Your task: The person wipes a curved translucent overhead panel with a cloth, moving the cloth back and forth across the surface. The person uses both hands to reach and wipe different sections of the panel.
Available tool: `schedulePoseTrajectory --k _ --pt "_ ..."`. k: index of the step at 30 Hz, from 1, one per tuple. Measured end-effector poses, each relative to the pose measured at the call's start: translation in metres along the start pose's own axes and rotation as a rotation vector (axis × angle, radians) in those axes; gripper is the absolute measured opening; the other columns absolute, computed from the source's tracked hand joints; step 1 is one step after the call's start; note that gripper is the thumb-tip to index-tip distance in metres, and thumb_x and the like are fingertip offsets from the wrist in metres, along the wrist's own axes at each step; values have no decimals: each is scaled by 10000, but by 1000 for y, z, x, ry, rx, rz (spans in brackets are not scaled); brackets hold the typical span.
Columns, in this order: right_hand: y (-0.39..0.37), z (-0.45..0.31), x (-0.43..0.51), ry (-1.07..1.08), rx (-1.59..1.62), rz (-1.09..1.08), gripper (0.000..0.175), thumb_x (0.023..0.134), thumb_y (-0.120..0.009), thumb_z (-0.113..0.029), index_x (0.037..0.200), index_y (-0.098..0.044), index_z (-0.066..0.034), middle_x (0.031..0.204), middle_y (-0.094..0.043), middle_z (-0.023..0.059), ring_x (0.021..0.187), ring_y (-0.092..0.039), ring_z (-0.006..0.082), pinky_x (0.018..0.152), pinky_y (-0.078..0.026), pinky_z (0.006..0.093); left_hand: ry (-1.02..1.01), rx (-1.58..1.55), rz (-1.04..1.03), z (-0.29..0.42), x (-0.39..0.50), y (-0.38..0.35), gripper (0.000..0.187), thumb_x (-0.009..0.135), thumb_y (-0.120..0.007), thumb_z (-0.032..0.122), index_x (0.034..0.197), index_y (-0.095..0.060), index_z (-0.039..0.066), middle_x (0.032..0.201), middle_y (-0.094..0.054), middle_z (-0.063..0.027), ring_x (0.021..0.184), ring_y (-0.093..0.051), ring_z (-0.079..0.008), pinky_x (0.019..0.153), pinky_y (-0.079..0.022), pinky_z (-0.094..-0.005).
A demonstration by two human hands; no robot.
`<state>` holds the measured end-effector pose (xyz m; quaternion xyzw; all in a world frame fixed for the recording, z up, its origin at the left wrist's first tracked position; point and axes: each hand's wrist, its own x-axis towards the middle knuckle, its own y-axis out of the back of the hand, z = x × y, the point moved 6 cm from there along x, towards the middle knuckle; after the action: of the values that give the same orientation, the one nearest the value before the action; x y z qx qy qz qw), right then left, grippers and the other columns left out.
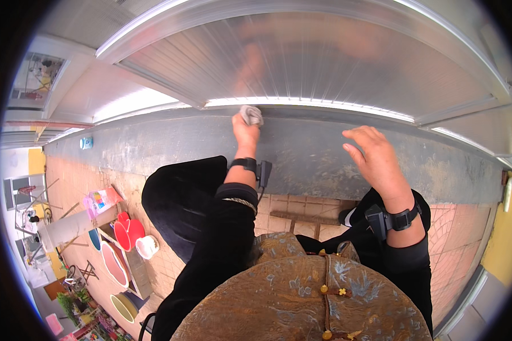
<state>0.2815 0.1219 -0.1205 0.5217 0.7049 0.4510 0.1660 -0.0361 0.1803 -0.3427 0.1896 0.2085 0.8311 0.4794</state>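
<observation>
My left hand (245, 130) grips a crumpled greyish cloth (251, 115) at the back of a grey ledge (298, 149), close to the bottom frame of a large metal-framed panel (307, 59). My right hand (373, 157) is over the right part of the ledge with its fingers apart and nothing in it. The panel is ribbed and shiny, and it reflects an arm faintly. Pale scuffs and worn patches mark the ledge.
A blue-and-white container (86, 143) stands on the ledge's left end. At the lower left are a red plastic scoop (128, 232), a white tub (147, 247), a pink basin (114, 264), a yellowish basin (123, 307) and a plastic bag (101, 202). Paving tiles lie below the ledge.
</observation>
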Motion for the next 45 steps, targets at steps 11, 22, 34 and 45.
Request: schedulePoseTrajectory --k 11,22,34,45 --pt "26 9 -10 -35 3 55 233 818 -687 -114 1032 -636 -36 949 -640 111 901 -589 311 808 -467 397 77 16 736 -9 7 48 488 779 -667 17 1200 -424 -31 1194 -404 -201 1126 -465 -344 979 -405 -450" --pt "15 -8 0 30 -20 10 230 816 -688 -112 1025 -634 -32 957 -639 103 922 -592 295 823 -467 387 -20 121 500 -18 51 77 306 794 -710 98 1069 -589 43 1125 -521 -157 1078 -532 -325 948 -436 -385" --pt "9 -16 -1 59 -20 -4 229 823 -686 -124 1029 -640 -34 958 -636 97 910 -586 287 796 -459 381 -109 138 321 -1 30 52 378 738 -743 108 1062 -572 14 1100 -526 -188 1048 -523 -381 932 -431 -409" --pt "13 -14 -12 45 -19 8 212 820 -686 -133 1004 -654 -33 950 -637 92 906 -589 287 808 -464 387 -259 202 71 77 -25 -14 406 724 -724 83 1102 -594 12 1081 -559 -174 1046 -541 -344 926 -452 -378"
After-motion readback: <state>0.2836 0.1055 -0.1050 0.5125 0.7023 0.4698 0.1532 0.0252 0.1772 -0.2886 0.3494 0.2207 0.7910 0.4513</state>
